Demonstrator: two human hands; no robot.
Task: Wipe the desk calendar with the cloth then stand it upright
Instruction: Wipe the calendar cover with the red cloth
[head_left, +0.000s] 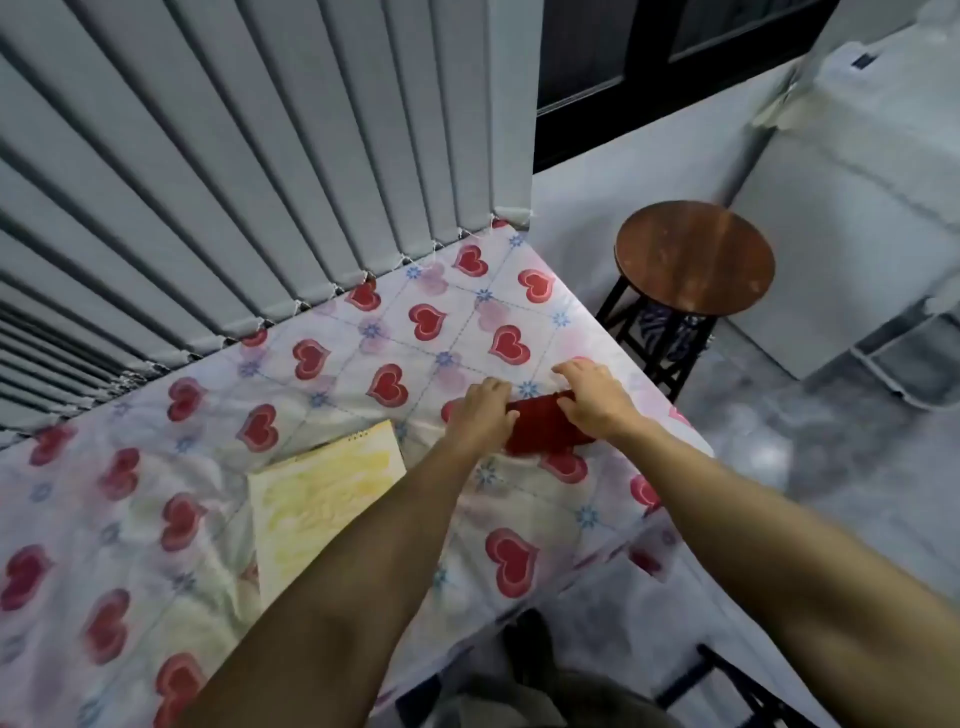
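The calendar (324, 493) lies flat on the desk (395, 332), a pale yellow sheet-like face turned up, its long axis running from near me up and away toward the right. It sits to the left of both my hands, just beside my left forearm, which crosses over its right edge and hides part of it. My left hand (480, 413) is the nearer one to it; my right hand (592, 397) is farther off, toward the desk's right edge.

Both hands are on the red cloth (545, 431), which lies up and to the right of the calendar, close to it but not touching as far as I can see. My left hand's fingers curl over the cloth's left end and my right hand's fingers grip its upper right end, so I hold it between them. The cloth's far edge is hidden under my fingers, so I cannot tell how it is folded.

I judge the wiping has not begun: the cloth must travel down and left to reach the calendar.

The calendar's print is too blurred to read, and I cannot make out its stand or fold. A stool (693, 257) stands on the floor beyond the desk's right edge.
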